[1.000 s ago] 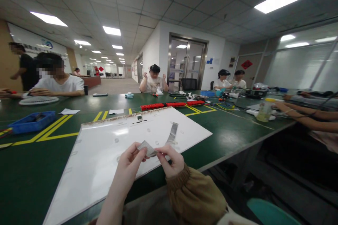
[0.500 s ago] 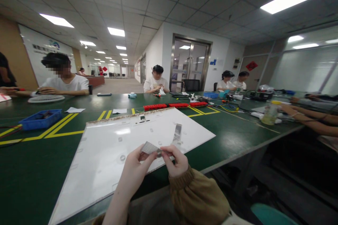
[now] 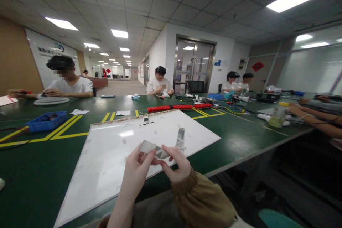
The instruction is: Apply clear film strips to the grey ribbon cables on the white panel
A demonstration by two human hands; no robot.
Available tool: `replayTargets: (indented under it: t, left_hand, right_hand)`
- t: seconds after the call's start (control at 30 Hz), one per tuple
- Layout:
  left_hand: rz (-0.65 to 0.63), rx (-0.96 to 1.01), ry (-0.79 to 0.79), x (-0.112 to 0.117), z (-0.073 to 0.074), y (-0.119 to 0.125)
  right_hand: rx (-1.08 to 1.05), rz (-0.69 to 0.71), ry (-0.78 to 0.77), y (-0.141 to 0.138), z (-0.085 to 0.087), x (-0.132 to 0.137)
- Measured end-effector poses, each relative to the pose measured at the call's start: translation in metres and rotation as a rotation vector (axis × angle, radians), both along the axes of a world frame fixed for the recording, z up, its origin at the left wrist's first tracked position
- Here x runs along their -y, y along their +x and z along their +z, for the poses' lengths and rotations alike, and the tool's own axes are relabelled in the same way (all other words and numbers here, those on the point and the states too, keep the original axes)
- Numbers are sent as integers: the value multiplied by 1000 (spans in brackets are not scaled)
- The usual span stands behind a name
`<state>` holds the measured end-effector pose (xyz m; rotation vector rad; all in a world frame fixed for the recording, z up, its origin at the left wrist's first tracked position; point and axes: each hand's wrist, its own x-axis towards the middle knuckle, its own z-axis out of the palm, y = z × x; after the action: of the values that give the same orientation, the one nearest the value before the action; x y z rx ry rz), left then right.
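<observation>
Both my hands pinch a small grey mesh-like strip (image 3: 152,148) just above the near edge of a white board (image 3: 112,149) that lies on the green table. My left hand (image 3: 137,171) grips the strip's left end with thumb and fingers closed. My right hand (image 3: 175,164), in a brown cuffed sleeve, pinches its right end. A second grey strip (image 3: 180,137) lies flat on the board just beyond my right hand. Small dark parts (image 3: 145,119) rest near the board's far edge.
Yellow tape lines (image 3: 61,131) cross the green table (image 3: 240,135). A blue tray (image 3: 46,121) sits at left, red blocks (image 3: 175,107) behind the board, a bottle (image 3: 278,115) at right. Other people sit across and along the table; someone's arms (image 3: 315,114) reach in from the right.
The view has shifted a little, moving everything rightwards in frame. My hands have tilted the strip, and it now shows longer between my fingers. A standing person at far left has left the view.
</observation>
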<state>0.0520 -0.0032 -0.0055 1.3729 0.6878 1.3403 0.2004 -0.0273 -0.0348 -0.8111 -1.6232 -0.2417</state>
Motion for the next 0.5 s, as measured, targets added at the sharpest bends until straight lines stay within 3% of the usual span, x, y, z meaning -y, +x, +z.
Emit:
replayTargets:
  t: [0.5]
  left_hand:
    - [-44,-48,3,3,0,0]
  right_hand:
    - [93,-89,22,2,-5,0]
